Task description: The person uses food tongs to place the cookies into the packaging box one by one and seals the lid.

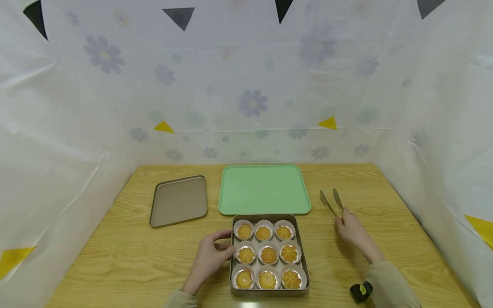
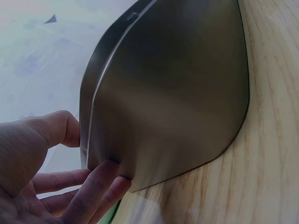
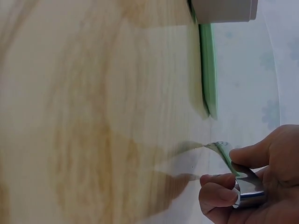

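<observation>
A deep metal baking pan (image 1: 269, 293) stands on the wooden table at the front middle, filled with rows of golden piped cookies (image 1: 268, 255) in white paper cups. My left hand (image 1: 211, 254) holds the pan's left side, thumb at the rim and fingertips against the outer wall, as the left wrist view shows. To the right, my right hand (image 1: 352, 229) grips metal tongs (image 1: 328, 203) between thumb and fingers. The tong arms are spread apart and point away from me, with nothing between their tips.
A flat green tray (image 1: 263, 190) lies behind the pan. At the back left is a smaller brown-grey metal tray (image 1: 180, 201), set slightly askew. White flowered curtains (image 1: 252, 102) hang around the back and both sides of the table.
</observation>
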`<action>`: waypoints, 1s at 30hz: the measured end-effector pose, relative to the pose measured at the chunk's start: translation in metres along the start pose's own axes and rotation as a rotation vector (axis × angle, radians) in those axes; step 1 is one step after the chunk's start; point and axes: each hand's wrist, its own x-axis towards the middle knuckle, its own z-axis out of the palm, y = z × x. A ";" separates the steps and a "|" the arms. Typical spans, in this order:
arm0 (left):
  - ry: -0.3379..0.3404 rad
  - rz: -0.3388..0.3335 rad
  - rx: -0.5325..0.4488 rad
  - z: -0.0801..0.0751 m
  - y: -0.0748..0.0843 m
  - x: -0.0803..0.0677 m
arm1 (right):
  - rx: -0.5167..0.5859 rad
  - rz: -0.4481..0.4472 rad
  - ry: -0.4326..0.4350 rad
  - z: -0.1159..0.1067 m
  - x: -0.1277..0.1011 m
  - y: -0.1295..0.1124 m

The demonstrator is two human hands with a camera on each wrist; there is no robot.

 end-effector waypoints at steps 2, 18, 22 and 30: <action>0.003 0.003 0.001 0.000 0.000 0.000 | -0.025 0.008 -0.002 0.000 0.001 0.002; 0.010 0.013 -0.003 0.000 0.000 0.000 | -0.297 0.052 0.142 0.000 -0.003 0.004; 0.013 0.014 0.001 0.000 -0.001 0.000 | -0.311 0.049 0.129 0.000 -0.003 0.004; 0.015 0.016 0.012 0.001 -0.003 0.001 | -0.344 0.053 0.111 -0.001 -0.004 0.004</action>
